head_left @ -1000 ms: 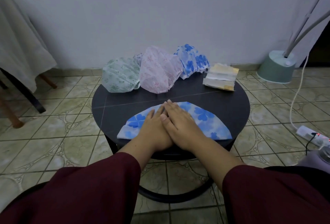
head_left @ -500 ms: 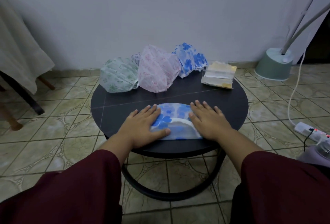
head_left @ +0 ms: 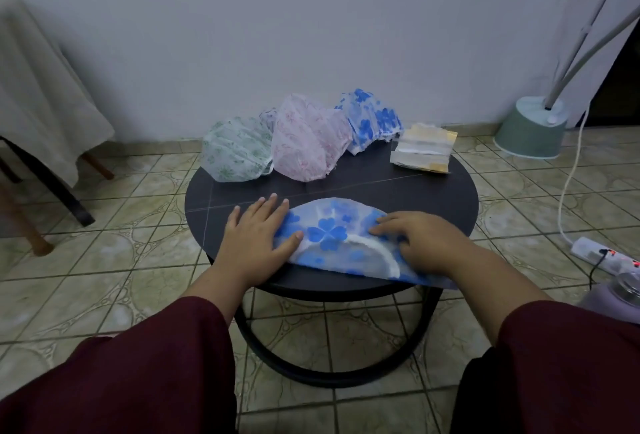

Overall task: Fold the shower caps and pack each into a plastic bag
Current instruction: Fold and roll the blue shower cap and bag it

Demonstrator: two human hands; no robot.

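A blue flowered shower cap (head_left: 332, 236), folded to a half-moon, lies flat at the near edge of the round black table (head_left: 433, 198). My left hand (head_left: 256, 239) presses its left end with straight fingers. My right hand (head_left: 422, 243) covers its right end, fingers curled round the fabric there. The cap's right corner sticks out past the table edge. At the back lie a green cap (head_left: 235, 149), a pink cap (head_left: 308, 139) and another blue flowered cap (head_left: 370, 118). A stack of plastic bags (head_left: 422, 149) sits at the back right.
A lamp base (head_left: 530, 128) with white poles stands on the tiled floor at the right. A white cable runs to a power strip (head_left: 602, 253). A lilac appliance (head_left: 616, 295) is at the right edge. A cloth-covered table (head_left: 38, 104) stands left.
My hands slid apart from the cap's middle to its ends. The right hand went from flat to curled on the right end, and the cap now reaches past the table edge.
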